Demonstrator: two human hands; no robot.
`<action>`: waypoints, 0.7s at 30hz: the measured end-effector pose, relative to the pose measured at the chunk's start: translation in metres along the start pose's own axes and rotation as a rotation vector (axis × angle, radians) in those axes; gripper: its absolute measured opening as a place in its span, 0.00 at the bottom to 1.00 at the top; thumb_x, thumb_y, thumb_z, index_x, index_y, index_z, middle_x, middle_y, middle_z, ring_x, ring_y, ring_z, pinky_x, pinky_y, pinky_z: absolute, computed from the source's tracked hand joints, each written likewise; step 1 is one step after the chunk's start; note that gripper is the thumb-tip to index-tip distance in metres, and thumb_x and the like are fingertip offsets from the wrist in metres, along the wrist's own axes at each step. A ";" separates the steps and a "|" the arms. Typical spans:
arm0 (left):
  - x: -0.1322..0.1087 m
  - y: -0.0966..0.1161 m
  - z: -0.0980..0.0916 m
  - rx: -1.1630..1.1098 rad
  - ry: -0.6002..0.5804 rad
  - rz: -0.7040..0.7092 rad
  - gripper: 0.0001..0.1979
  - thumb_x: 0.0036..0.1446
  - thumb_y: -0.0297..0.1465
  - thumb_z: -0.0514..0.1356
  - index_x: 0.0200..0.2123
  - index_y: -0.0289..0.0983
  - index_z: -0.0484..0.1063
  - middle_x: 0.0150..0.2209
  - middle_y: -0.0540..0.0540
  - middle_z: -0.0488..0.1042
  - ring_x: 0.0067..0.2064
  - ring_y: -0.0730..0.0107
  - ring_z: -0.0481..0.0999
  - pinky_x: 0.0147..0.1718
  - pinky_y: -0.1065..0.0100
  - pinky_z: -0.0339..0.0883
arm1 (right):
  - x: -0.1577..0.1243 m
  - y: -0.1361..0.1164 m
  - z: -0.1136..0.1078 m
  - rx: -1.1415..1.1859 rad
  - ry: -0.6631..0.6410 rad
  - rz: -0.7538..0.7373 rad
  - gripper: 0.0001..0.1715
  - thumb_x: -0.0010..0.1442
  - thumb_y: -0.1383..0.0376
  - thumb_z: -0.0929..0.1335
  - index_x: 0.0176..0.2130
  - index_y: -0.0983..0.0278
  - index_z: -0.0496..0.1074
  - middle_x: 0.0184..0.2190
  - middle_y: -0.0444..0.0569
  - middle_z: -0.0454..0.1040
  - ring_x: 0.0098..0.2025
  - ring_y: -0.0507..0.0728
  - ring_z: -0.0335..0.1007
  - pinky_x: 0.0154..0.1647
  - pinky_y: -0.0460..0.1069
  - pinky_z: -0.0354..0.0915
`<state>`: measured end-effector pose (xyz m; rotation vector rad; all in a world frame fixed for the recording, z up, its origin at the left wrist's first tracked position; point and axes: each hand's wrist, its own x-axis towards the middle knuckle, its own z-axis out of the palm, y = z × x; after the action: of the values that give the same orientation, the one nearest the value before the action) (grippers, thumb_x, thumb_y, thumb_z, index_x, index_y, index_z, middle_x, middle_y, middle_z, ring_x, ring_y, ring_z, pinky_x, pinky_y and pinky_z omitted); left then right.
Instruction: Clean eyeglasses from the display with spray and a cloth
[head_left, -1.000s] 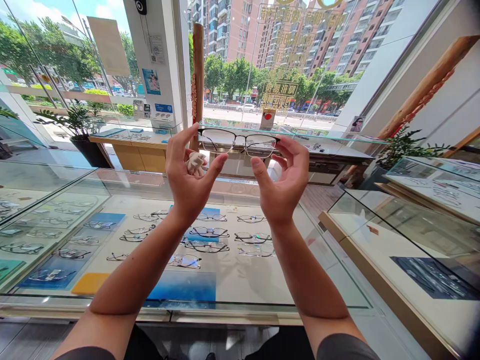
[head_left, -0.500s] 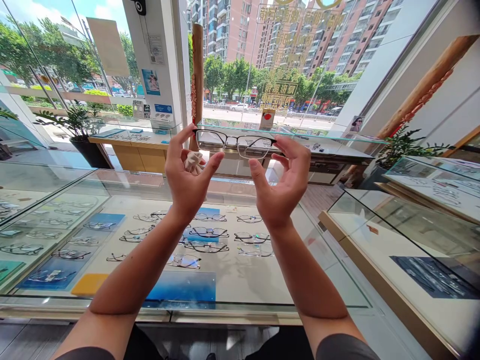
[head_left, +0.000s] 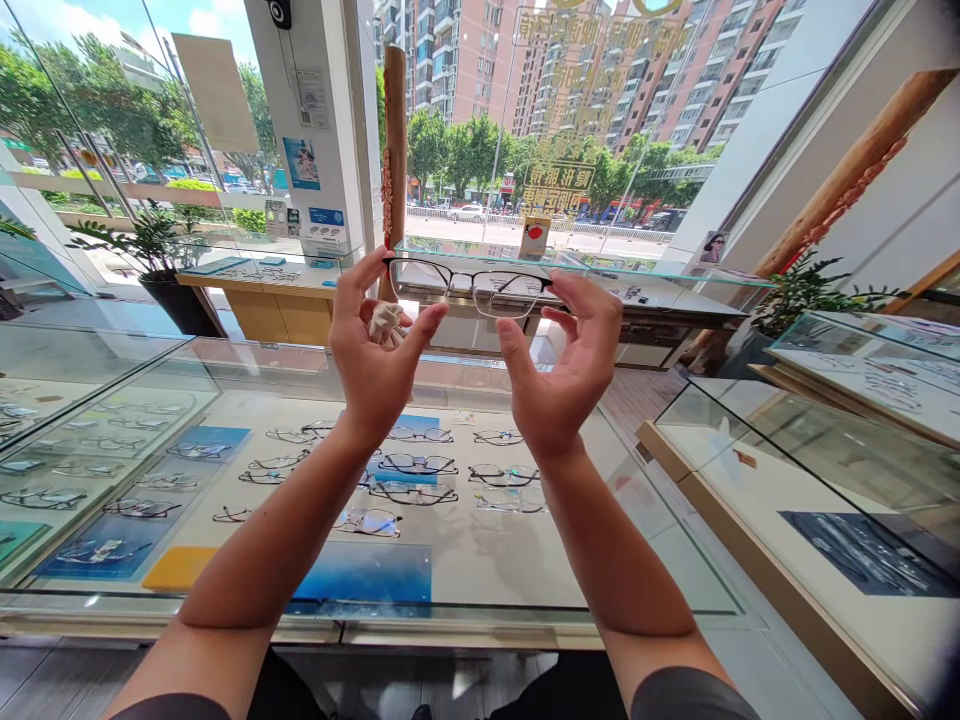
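A pair of eyeglasses with a dark upper rim and clear lenses is held up in front of me, roughly level. My left hand grips it at the left end, fingertips at the hinge corner, thumb below the lens. Bunched in that same palm is a pale cloth. At the right end, my right hand holds the other hinge corner, its thumb under the right lens. Below both forearms lies a glass display case with several eyeglasses inside it.
A yellow block and blue panels lie in the case. Another glass case stands to the right. Farther back are a low counter, a potted plant, a wooden post and large windows onto a street.
Both hands and the eyeglasses stay almost still. Only a very slight shift of the glasses shows.
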<state>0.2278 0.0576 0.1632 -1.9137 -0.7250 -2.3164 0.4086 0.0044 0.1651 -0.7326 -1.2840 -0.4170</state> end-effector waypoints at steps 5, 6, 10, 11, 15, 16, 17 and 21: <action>-0.002 -0.001 -0.001 -0.010 0.030 0.030 0.37 0.64 0.51 0.74 0.70 0.52 0.67 0.67 0.41 0.75 0.52 0.56 0.85 0.39 0.61 0.80 | 0.000 0.002 0.002 0.040 -0.008 -0.023 0.29 0.69 0.53 0.74 0.66 0.48 0.71 0.62 0.52 0.75 0.66 0.68 0.74 0.61 0.68 0.78; -0.002 -0.001 -0.001 -0.016 0.031 0.037 0.37 0.64 0.51 0.74 0.71 0.53 0.66 0.68 0.41 0.74 0.51 0.57 0.85 0.39 0.61 0.80 | 0.000 0.003 0.002 0.041 -0.011 -0.025 0.29 0.69 0.53 0.74 0.66 0.48 0.70 0.63 0.52 0.75 0.66 0.67 0.74 0.61 0.68 0.78; -0.002 -0.001 -0.002 -0.016 0.039 0.048 0.37 0.64 0.50 0.74 0.71 0.54 0.66 0.69 0.41 0.73 0.50 0.58 0.84 0.39 0.60 0.79 | -0.001 0.004 0.003 0.034 -0.026 -0.009 0.30 0.70 0.53 0.73 0.68 0.48 0.69 0.64 0.52 0.74 0.68 0.68 0.73 0.61 0.68 0.78; -0.002 -0.001 -0.003 -0.013 0.045 0.048 0.37 0.64 0.51 0.74 0.71 0.53 0.66 0.69 0.41 0.73 0.50 0.57 0.84 0.40 0.59 0.79 | -0.001 0.004 0.002 0.040 -0.033 -0.004 0.31 0.70 0.53 0.73 0.68 0.48 0.69 0.64 0.52 0.74 0.68 0.68 0.73 0.61 0.68 0.78; -0.002 -0.002 -0.003 0.003 0.066 0.047 0.37 0.64 0.50 0.74 0.71 0.54 0.66 0.69 0.42 0.73 0.47 0.59 0.84 0.41 0.58 0.79 | -0.001 0.004 0.001 0.085 -0.057 0.024 0.32 0.70 0.53 0.72 0.69 0.49 0.68 0.65 0.52 0.74 0.68 0.67 0.73 0.63 0.67 0.77; -0.002 -0.002 -0.004 0.002 0.067 0.045 0.37 0.64 0.50 0.74 0.71 0.55 0.65 0.70 0.42 0.73 0.46 0.60 0.83 0.41 0.57 0.79 | -0.001 0.004 0.001 0.097 -0.058 0.030 0.31 0.71 0.53 0.72 0.69 0.50 0.69 0.65 0.52 0.74 0.68 0.66 0.74 0.63 0.66 0.77; -0.002 -0.002 -0.004 -0.004 0.064 0.040 0.37 0.64 0.50 0.73 0.72 0.55 0.65 0.71 0.42 0.73 0.45 0.60 0.83 0.41 0.56 0.79 | 0.000 0.004 0.001 0.105 -0.061 0.036 0.30 0.71 0.53 0.71 0.69 0.51 0.69 0.65 0.53 0.75 0.68 0.66 0.75 0.63 0.66 0.78; -0.002 -0.002 -0.004 -0.003 0.054 0.014 0.38 0.64 0.51 0.73 0.72 0.55 0.63 0.72 0.41 0.71 0.44 0.61 0.82 0.42 0.54 0.79 | 0.002 0.002 -0.001 0.115 -0.077 0.077 0.26 0.74 0.54 0.66 0.67 0.53 0.72 0.64 0.53 0.77 0.67 0.65 0.76 0.64 0.67 0.77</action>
<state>0.2238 0.0574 0.1601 -1.8440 -0.7010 -2.3521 0.4111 0.0057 0.1658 -0.7032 -1.3363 -0.2526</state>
